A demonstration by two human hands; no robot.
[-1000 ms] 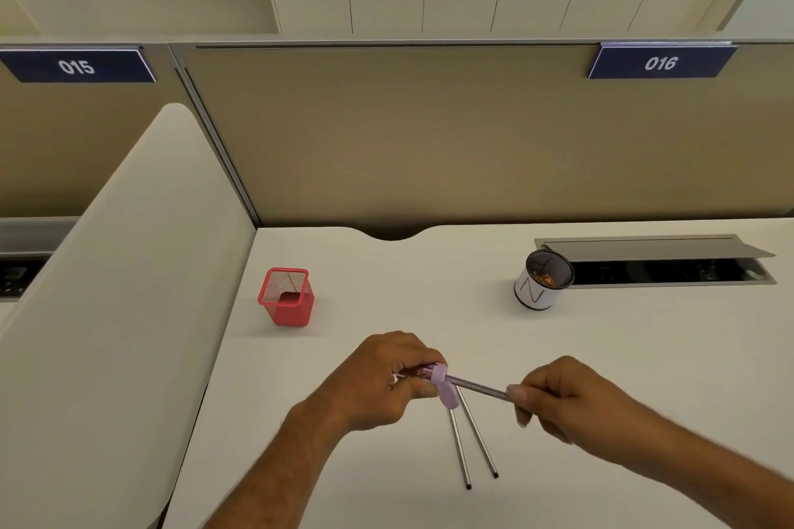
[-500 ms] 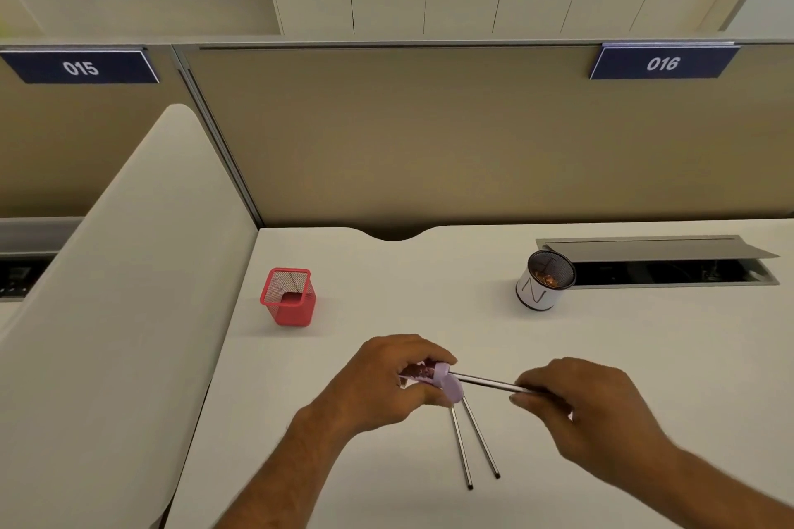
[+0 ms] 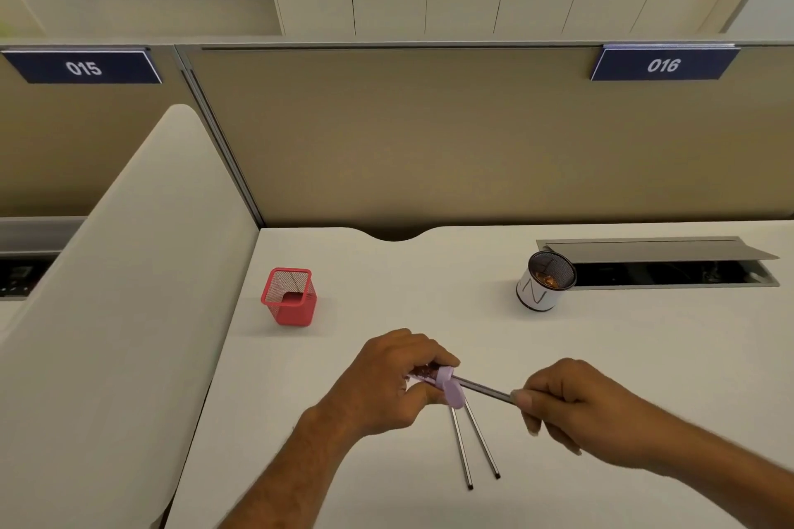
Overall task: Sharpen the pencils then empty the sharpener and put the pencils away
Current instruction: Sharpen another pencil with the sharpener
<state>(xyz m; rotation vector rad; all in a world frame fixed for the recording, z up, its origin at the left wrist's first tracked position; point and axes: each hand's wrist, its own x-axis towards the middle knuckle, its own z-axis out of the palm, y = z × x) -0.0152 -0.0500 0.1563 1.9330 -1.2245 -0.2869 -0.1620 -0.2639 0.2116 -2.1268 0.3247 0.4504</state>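
Near the tabletop's front edge, the left hand [image 3: 382, 382] grips a lilac plastic sharpener [image 3: 447, 387]; the right hand [image 3: 571, 404] pinches a slim dark pencil [image 3: 485, 389] seated in it. Twisting at an angle could snap the lead, and tilting could spill shavings onto the two spare pencils [image 3: 472, 442] below.

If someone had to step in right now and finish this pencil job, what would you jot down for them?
Left hand grips the purple sharpener; right hand pinches the pencil pushed into it, above the desk.
Two more pencils lie on the desk under the hands.
Red mesh holder stands far left; white cup far right, with brownish bits inside.
Done: cannot tell which pencils are sharp.
Left: finish sharpening, empty the sharpener, put the pencils away.
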